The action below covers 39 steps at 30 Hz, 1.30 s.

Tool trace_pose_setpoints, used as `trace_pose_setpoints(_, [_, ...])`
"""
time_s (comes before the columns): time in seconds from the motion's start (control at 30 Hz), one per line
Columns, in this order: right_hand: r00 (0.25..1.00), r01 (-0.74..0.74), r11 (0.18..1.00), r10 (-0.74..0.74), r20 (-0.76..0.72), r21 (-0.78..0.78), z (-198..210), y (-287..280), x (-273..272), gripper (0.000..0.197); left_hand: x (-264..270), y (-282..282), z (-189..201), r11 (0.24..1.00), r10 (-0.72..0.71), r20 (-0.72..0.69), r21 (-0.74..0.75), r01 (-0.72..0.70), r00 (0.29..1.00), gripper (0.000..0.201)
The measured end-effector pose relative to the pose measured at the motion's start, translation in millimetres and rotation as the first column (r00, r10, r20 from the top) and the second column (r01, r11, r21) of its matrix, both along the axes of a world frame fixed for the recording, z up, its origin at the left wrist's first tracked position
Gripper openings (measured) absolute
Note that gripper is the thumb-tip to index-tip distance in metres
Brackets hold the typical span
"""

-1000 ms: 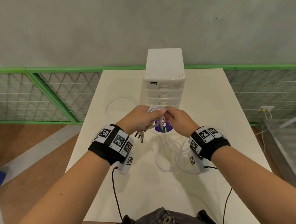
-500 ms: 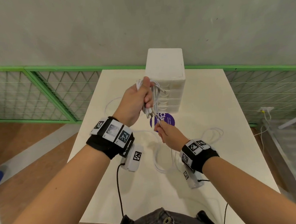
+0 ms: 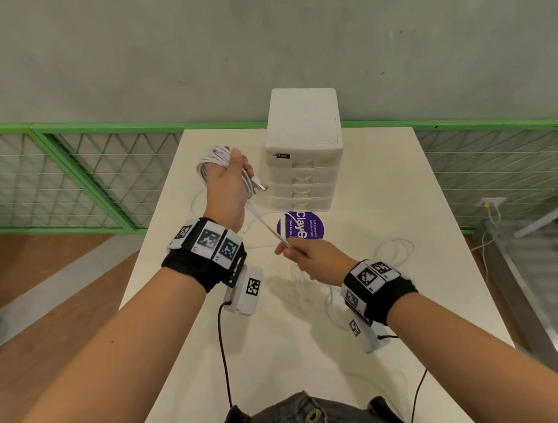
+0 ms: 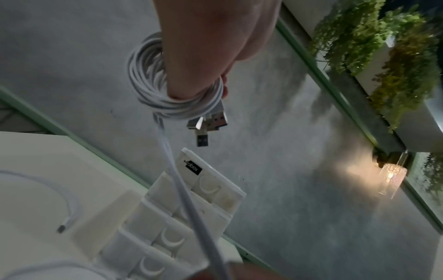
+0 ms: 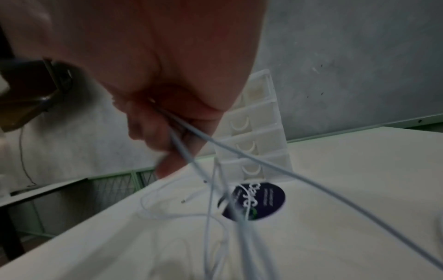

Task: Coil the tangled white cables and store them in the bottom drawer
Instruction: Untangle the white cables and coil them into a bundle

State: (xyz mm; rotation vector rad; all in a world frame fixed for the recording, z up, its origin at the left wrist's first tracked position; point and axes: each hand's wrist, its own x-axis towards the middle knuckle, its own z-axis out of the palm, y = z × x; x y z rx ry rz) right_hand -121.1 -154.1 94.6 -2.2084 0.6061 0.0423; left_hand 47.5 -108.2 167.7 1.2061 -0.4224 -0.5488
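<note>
My left hand (image 3: pixel 225 182) is raised left of the white drawer unit (image 3: pixel 304 164) and grips a coil of white cables (image 3: pixel 212 159) wound round it. In the left wrist view the coil (image 4: pixel 153 85) wraps the hand and USB plugs (image 4: pixel 208 123) hang from it. A taut strand (image 3: pixel 265 225) runs down to my right hand (image 3: pixel 301 252), which pinches the cables low over the table. In the right wrist view the strands (image 5: pixel 191 136) leave the fingers (image 5: pixel 153 128) and trail onto the table. All the drawers look closed.
Loose white cable loops (image 3: pixel 394 253) lie on the white table (image 3: pixel 438 267) to the right and under my right hand. A purple round sticker (image 3: pixel 304 226) sits before the drawer unit. A green mesh fence (image 3: pixel 73 178) runs behind the table.
My left hand has swung up and to the left with the coil. My right hand has dropped toward the table and slid down the cables, drawing a strand taut between the hands.
</note>
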Motion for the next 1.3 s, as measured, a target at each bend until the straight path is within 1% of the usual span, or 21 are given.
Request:
trace_pose_setpoints(0.03, [1.0,-0.026,0.998,0.027,0.016,-0.049,2.2,0.2,2.2,0.029,1.3,-0.2,-3.5,0.997,0.025,0.128,0.067,-0.034,0.991,0.022])
trace_pose_setpoints(0.1, [0.995,-0.077,0.979,0.086,0.041,-0.188,10.6,3.1,6.5,0.027,0.4,0.6,-11.1,0.969,-0.03,0.4,0.236,-0.071,0.916,0.016])
trace_pose_setpoints(0.17, [0.986,-0.069,0.961,0.106,0.127,-0.268,21.9,2.9,10.7,0.024,0.2,3.6,-21.0,0.925,-0.194,0.566,0.377,-0.043,0.801,0.015])
trace_pose_setpoints(0.2, [0.976,-0.049,0.959,0.106,0.19,-0.28,29.1,1.5,11.7,0.023,1.3,5.8,-25.4,0.898,-0.287,0.602,0.44,-0.01,0.745,0.016])
trace_pose_setpoints(0.23, [0.961,-0.025,0.957,0.103,0.258,-0.289,35.2,-1.0,12.4,0.023,2.0,8.6,-27.5,0.869,-0.371,0.594,0.493,0.041,0.714,0.016])
trace_pose_setpoints(0.27, [0.942,-0.001,0.952,0.104,0.319,-0.306,40.9,-4.2,12.9,0.022,1.5,11.4,-27.9,0.836,-0.449,0.546,0.536,0.117,0.708,0.015])
trace_pose_setpoints(0.3, [0.925,0.029,0.946,0.096,0.368,-0.321,45.9,-7.3,12.9,0.02,0.6,13.6,-28.2,0.794,-0.528,0.468,0.569,0.216,0.708,0.016])
trace_pose_setpoints(0.37, [0.908,0.12,0.95,0.013,0.42,-0.287,52.7,-17.1,12.9,0.011,-3.5,17.6,-28.3,0.698,-0.648,0.295,0.599,0.393,0.702,0.021])
trace_pose_setpoints(0.4, [0.9,0.163,0.959,-0.048,0.433,-0.233,55.2,-24.1,13.3,0.01,-6.4,19.5,-27.6,0.665,-0.677,0.21,0.586,0.463,0.705,0.022])
trace_pose_setpoints(0.47, [0.889,0.198,0.971,-0.12,0.441,-0.135,57.7,-37.7,14.6,0.019,-11.5,22.8,-24.7,0.632,-0.702,0.046,0.501,0.591,0.711,0.032])
trace_pose_setpoints(0.53, [0.885,0.193,0.976,-0.13,0.447,-0.098,56.7,-48.6,17.1,0.013,-15.7,24.1,-19.2,0.609,-0.729,-0.027,0.432,0.666,0.684,0.037])
trace_pose_setpoints(0.57, [0.879,0.198,0.975,-0.133,0.458,-0.097,55.4,-52.9,18.1,0.01,-19.0,25.4,-14.4,0.595,-0.747,-0.017,0.428,0.68,0.665,0.036])
trace_pose_setpoints(0.63, [0.867,0.216,0.971,-0.142,0.478,-0.104,52.6,-58.6,20.6,0.019,-25.9,26.7,-5.7,0.584,-0.774,0.048,0.441,0.682,0.632,0.026])
trace_pose_setpoints(0.73, [0.855,0.228,0.971,-0.162,0.492,-0.076,51.0,-59.6,24.3,0.03,-32.0,28.5,0.3,0.603,-0.769,0.068,0.406,0.686,0.636,0.015])
trace_pose_setpoints(0.8, [0.861,0.219,0.975,-0.172,0.478,-0.043,47.4,-56.8,25.1,0.033,-33.2,28.4,1.2,0.601,-0.773,0.065,0.393,0.696,0.631,0.011])
trace_pose_setpoints(0.87, [0.88,0.179,0.984,-0.155,0.449,-0.012,42.1,-52.3,24.7,0.033,-33.1,29.0,0.8,0.613,-0.759,0.058,0.397,0.683,0.648,0.008])
trace_pose_setpoints(0.93, [0.89,0.136,0.988,-0.157,0.428,0.08,41.1,-45.4,23.3,0.031,-32.0,30.9,0.1,0.63,-0.738,0.021,0.38,0.677,0.675,0.01])
trace_pose_setpoints(1.03, [0.886,0.112,0.968,-0.199,0.418,0.223,42.9,-37.9,23.6,0.024,-30.6,34.3,-0.7,0.643,-0.707,-0.11,0.31,0.7,0.698,0.011])
trace_pose_setpoints(1.1, [0.886,0.112,0.966,-0.202,0.417,0.232,44.6,-34.7,25.4,0.023,-29.6,36.7,-0.1,0.631,-0.712,-0.172,0.268,0.728,0.681,0.01])
trace_pose_setpoints(1.2, [0.877,0.086,0.96,-0.2,0.436,0.268,46.3,-29.7,28.1,0.024,-30.1,38.9,0.7,0.576,-0.753,-0.194,0.27,0.772,0.629,0.012])
trace_pose_setpoints(1.3, [0.87,0.055,0.962,-0.178,0.46,0.267,46.7,-27.1,30.5,0.025,-29.8,41.6,2.4,0.567,-0.749,-0.239,0.251,0.785,0.617,0.01])
